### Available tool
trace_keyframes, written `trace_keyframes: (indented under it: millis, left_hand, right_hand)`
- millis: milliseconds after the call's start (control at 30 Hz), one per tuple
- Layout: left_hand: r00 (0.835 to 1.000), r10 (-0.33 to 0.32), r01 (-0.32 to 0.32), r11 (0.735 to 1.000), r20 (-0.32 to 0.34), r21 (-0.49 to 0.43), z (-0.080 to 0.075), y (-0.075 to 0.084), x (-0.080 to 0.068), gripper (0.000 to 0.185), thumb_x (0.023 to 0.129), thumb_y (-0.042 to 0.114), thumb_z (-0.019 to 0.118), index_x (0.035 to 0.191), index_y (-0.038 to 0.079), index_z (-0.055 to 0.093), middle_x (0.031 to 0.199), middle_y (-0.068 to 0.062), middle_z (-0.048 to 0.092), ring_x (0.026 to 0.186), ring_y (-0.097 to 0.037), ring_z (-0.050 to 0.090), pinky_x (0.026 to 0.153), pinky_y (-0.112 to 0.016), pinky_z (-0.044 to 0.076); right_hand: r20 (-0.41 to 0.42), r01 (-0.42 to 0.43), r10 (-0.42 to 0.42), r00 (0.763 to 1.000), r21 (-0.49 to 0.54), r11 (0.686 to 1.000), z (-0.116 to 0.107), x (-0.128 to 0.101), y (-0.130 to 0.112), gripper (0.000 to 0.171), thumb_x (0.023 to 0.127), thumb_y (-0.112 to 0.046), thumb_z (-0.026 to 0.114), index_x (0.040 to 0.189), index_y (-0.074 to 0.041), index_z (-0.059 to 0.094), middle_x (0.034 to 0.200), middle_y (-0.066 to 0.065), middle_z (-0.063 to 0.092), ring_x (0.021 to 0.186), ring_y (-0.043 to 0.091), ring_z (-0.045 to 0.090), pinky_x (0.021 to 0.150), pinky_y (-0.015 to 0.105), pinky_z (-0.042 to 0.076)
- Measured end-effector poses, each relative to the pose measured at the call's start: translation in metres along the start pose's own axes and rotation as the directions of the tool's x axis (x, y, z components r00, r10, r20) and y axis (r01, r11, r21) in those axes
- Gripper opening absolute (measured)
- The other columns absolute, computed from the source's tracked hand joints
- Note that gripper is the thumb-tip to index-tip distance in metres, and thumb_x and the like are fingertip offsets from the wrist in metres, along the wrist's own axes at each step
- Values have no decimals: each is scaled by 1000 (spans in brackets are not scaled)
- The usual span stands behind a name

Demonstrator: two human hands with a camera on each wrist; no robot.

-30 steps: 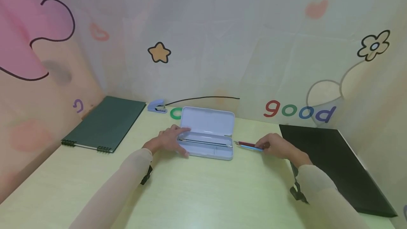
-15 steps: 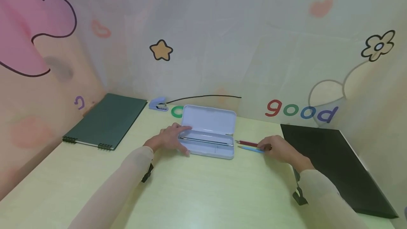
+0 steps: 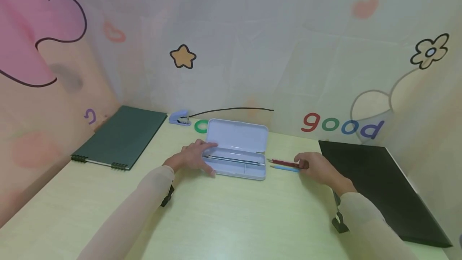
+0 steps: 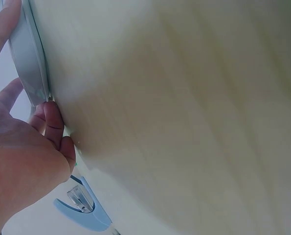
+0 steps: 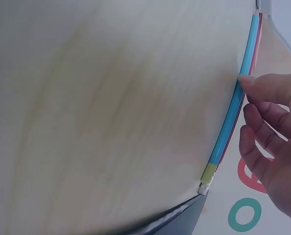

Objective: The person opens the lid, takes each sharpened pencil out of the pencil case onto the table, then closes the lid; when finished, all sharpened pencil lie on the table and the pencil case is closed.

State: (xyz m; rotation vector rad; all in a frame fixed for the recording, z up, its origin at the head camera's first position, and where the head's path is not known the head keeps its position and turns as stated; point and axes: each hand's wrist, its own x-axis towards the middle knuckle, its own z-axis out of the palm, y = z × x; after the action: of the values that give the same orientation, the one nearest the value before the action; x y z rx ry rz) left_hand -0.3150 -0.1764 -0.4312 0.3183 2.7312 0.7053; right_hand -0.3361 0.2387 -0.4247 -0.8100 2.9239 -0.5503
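An open pale-lilac pencil case [image 3: 236,136] lies on the table, its lid tipped back toward the curtain. A thin dark pencil [image 3: 234,160] lies lengthwise inside. My left hand [image 3: 193,156] grips the case's left end, thumb along the front; the left wrist view shows fingertips at the edge of the case [image 4: 30,58]. To the right of the case, my right hand [image 3: 315,167] pinches a dark red pencil [image 3: 283,163] between thumb and fingers. A light blue pencil [image 3: 285,168] lies just in front of it, with the thumb crossing this pencil [image 5: 228,122] in the right wrist view.
Behind the left hand are a lilac-blue stapler [image 3: 179,118] and a green ring [image 3: 201,126]. A dark green spiral notebook [image 3: 120,137] lies at left, a flat black panel [image 3: 379,191] at right. A printed curtain [image 3: 231,59] stands behind the table [image 3: 231,216].
The red and blue pencils, close together a second ago, now lie slightly apart at the right hand. The left hand keeps its place on the case. The head view has shifted a little.
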Motion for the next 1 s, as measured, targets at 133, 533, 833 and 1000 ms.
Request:
trace_keyframes:
  millis: [133, 533, 833, 1000]
  left_hand:
    - [1000, -2, 2, 1000, 2, 3, 1, -1, 1, 98, 73, 48, 86, 155, 29, 36, 147, -16, 37, 134, -37, 37, 111, -60, 29]
    - [1000, -10, 10, 1000, -1, 0, 1, -2, 3, 98, 72, 49, 87, 154, 32, 37, 149, -14, 37, 135, -36, 36, 112, -60, 29]
    - [1000, -8, 8, 1000, 0, -4, 0, -2, 2, 98, 72, 48, 87, 154, 30, 37, 150, -15, 36, 135, -36, 36, 112, -60, 28]
    - [1000, -8, 8, 1000, -1, -7, 0, -1, 1, 97, 72, 47, 87, 154, 31, 37, 149, -14, 36, 135, -36, 36, 112, -60, 28]
  right_hand:
    - [-1, -4, 4, 1000, -3, 1000, 2, 2, 0, 26, 84, 3, 72, 109, -3, 70, 84, 2, 67, 78, 18, 57, 77, 35, 53]
    - [-18, 15, -15, 1000, -6, 1000, 3, 7, -4, 21, 85, 3, 69, 105, -2, 71, 81, 4, 67, 77, 17, 57, 77, 35, 54]
    - [-11, -45, 45, 999, -3, 999, 4, 11, -6, 24, 86, -1, 73, 110, -2, 70, 85, 4, 64, 81, 20, 55, 80, 38, 53]
    - [0, -65, 65, 998, 14, 998, 4, 10, -6, 26, 87, -3, 74, 113, -2, 69, 86, 5, 62, 83, 21, 54, 79, 37, 52]
